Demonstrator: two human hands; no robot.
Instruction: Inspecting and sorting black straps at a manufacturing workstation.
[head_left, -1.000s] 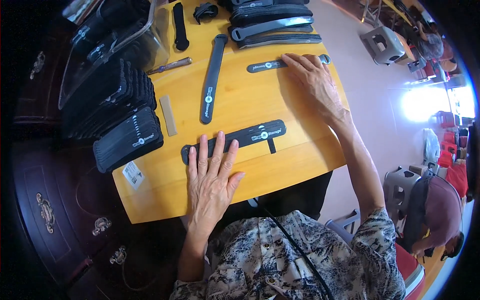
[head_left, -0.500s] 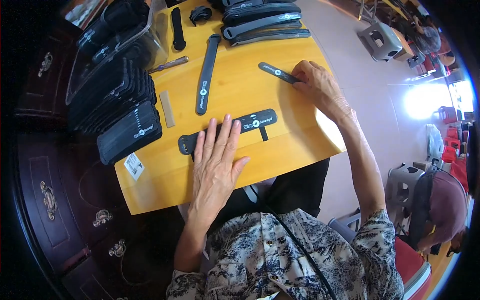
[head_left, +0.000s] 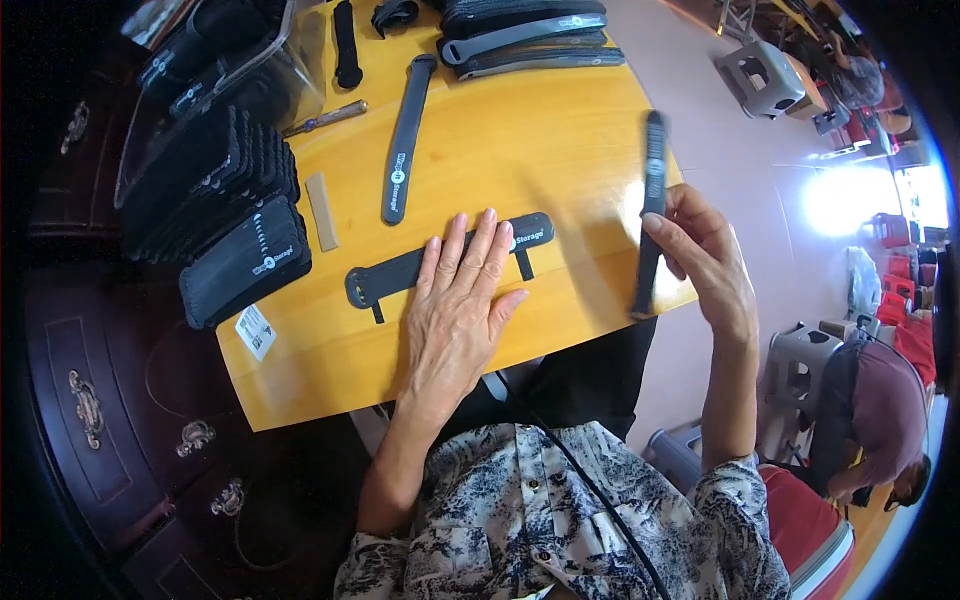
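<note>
Left hand (head_left: 455, 305) lies flat, pinning the wide strap (head_left: 400, 272); right hand (head_left: 705, 255), at three o'clock, apparently pinches a narrow strap (head_left: 650, 205), best laid squarely across

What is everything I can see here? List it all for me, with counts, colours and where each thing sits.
Table: one, yellow wood, centre.
Flat strap: one, black, under the left hand.
Raised strap: one, black, in the right hand, above the table's right edge.
Loose strap: one, black, lying mid-table.
Strap pile: several, black, far edge.
Stacked pieces: many, black, left side of the table.
Clear bin: one, far left.
Wooden stick: one, tan, beside the stack.
Stools: grey, on the floor at right.
Another person: one, dark red top, lower right.
Left hand: flat on the strap.
Right hand: fingers gripping the raised strap.
</note>
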